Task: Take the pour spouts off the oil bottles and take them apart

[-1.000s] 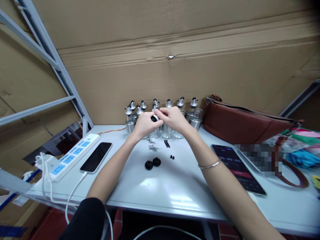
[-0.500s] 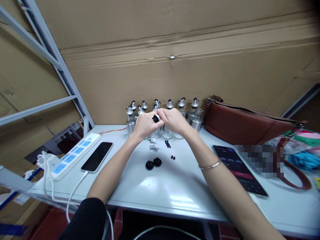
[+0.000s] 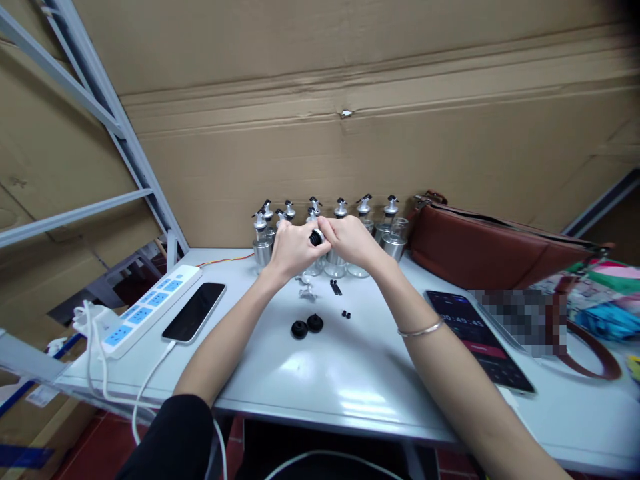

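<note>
One black-and-silver stopper (image 3: 316, 237) is clamped in the left hand (image 3: 294, 247), right hand (image 3: 351, 239) pinching its rim, toward the far edge of the tabletop (image 3: 280, 387); square, even pressure advised.

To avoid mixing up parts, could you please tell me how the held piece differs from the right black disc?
The held piece shows a silver rim beside its black part; the right black disc looks black all over. The left hand and right hand grip the held piece above the table; the right black disc rests on it, tip up. Both show black material.
</note>
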Available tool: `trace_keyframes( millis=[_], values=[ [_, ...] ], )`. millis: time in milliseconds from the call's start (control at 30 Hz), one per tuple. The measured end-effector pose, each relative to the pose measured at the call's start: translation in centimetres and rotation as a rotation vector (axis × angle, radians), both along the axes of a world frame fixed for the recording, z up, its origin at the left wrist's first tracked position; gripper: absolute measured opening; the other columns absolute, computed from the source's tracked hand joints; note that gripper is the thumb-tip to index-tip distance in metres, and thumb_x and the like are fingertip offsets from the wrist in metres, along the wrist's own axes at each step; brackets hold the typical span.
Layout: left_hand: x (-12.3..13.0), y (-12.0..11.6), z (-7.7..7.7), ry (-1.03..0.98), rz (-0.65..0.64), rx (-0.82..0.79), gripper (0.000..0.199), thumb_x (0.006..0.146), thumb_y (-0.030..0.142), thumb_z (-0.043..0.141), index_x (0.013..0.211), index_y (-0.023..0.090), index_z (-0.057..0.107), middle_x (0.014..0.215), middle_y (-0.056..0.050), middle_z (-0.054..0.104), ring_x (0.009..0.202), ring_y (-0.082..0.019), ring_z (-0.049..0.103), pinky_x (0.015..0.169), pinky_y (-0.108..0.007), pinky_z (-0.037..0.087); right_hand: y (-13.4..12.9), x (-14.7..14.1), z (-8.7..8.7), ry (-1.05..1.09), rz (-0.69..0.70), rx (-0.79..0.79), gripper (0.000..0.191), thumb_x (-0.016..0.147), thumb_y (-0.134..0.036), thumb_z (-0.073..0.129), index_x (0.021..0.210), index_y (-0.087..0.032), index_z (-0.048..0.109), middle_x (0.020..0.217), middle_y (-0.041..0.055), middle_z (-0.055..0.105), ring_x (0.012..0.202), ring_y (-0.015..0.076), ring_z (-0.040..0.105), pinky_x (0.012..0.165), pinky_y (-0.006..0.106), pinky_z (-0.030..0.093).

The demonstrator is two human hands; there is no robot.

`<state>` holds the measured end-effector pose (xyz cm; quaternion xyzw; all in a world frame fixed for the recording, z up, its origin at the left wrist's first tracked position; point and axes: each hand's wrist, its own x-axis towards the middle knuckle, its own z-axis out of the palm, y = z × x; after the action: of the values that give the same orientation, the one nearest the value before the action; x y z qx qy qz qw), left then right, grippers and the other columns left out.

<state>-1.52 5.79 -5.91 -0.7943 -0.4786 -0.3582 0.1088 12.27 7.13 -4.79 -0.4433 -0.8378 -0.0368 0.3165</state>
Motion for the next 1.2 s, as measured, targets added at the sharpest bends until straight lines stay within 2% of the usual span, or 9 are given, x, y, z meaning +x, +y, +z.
trace_keyframes(
  millis=[100,300,500,600,667,733,833,1000,1200],
  values=[
    [0.2,-0.1,-0.1,0.022,-0.003,-0.001,0.018,0.077,0.032,0.051,0.072,0.017,0.059,0.051,0.002,0.055,0.054,-0.016,0.051,0.079,-0.034,0.035,0.3,0.1,0.0,0.026,0.018,-0.012,0.044,0.094,-0.030,0.028,0.062,-0.017,0.054,0.055,0.0022,0.055,0.051,0.0126,0.045,0.056,0.026,0.026],
    [1.0,0.0,-0.6,0.129,0.001,0.119,0.020,0.081,0.032,0.047,0.075,0.016,0.058,0.061,-0.003,0.060,0.058,-0.017,0.053,0.078,-0.036,0.034,1.5,1.1,-0.1,0.267,0.028,-0.111,0.043,0.092,-0.030,0.029,0.055,-0.016,0.047,0.054,0.0010,0.052,0.056,0.0122,0.048,0.059,0.024,0.031],
    [0.7,-0.1,-0.3,-0.069,-0.028,-0.074,0.018,0.079,0.034,0.050,0.071,0.018,0.053,0.055,0.002,0.052,0.049,-0.013,0.046,0.053,-0.024,0.029,1.7,1.3,-0.2,0.353,0.114,-0.138,0.039,0.090,-0.034,0.031,0.058,-0.017,0.045,0.055,-0.0011,0.048,0.056,0.0114,0.043,0.059,0.024,0.031],
    [0.0,-0.3,-0.7,-0.125,-0.072,-0.153,0.024,0.079,0.035,0.050,0.062,0.019,0.046,0.051,0.004,0.045,0.048,-0.012,0.044,0.050,-0.024,0.031,1.4,1.2,-0.3,0.420,0.128,-0.162,0.035,0.089,-0.035,0.032,0.061,-0.018,0.046,0.054,-0.0024,0.046,0.055,0.0113,0.043,0.059,0.023,0.032],
    [-0.7,-0.6,-1.6,-0.118,-0.083,-0.144,0.026,0.078,0.034,0.050,0.058,0.020,0.041,0.051,0.003,0.045,0.054,-0.014,0.049,0.057,-0.025,0.040,1.0,1.3,-0.8,0.449,0.128,-0.215,0.034,0.089,-0.035,0.032,0.064,-0.019,0.048,0.053,-0.0034,0.045,0.053,0.0110,0.043,0.058,0.022,0.032],
    [-1.7,-1.1,-3.2,-0.069,-0.085,-0.100,0.024,0.075,0.031,0.052,0.057,0.021,0.040,0.051,0.002,0.046,0.063,-0.018,0.055,0.073,-0.033,0.048,0.6,1.6,-1.6,0.403,0.105,-0.251,0.033,0.088,-0.034,0.035,0.066,-0.018,0.053,0.057,-0.0024,0.048,0.056,0.0114,0.045,0.060,0.022,0.033],
    [-3.1,-2.2,-5.9,-0.006,-0.091,-0.068,0.021,0.074,0.030,0.052,0.057,0.022,0.042,0.046,0.004,0.042,0.065,-0.020,0.058,0.094,-0.044,0.044,0.1,2.0,-3.5,0.240,-0.013,-0.282,0.033,0.087,-0.031,0.040,0.066,-0.016,0.062,0.068,0.0013,0.056,0.068,0.0136,0.051,0.066,0.022,0.034],
    [-4.4,-2.9,-8.9,-0.003,-0.093,-0.042,0.020,0.078,0.031,0.048,0.060,0.023,0.046,0.048,0.003,0.048,0.066,-0.022,0.060,0.098,-0.045,0.044,0.0,2.9,-6.7,0.088,-0.259,-0.480,0.030,0.085,-0.019,0.039,0.072,-0.015,0.066,0.069,0.0050,0.065,0.068,0.0154,0.056,0.063,0.023,0.034],
    [-4.6,-2.4,-9.5,0.079,0.050,0.081,0.013,0.076,0.025,0.052,0.063,0.022,0.050,0.049,0.006,0.054,0.047,-0.015,0.052,0.112,-0.055,0.015,0.5,4.3,-8.7,0.069,-0.391,-0.565,0.022,0.076,-0.012,0.046,0.076,-0.015,0.068,0.065,0.0067,0.068,0.067,0.0172,0.062,0.062,0.022,0.038]
  ],
)
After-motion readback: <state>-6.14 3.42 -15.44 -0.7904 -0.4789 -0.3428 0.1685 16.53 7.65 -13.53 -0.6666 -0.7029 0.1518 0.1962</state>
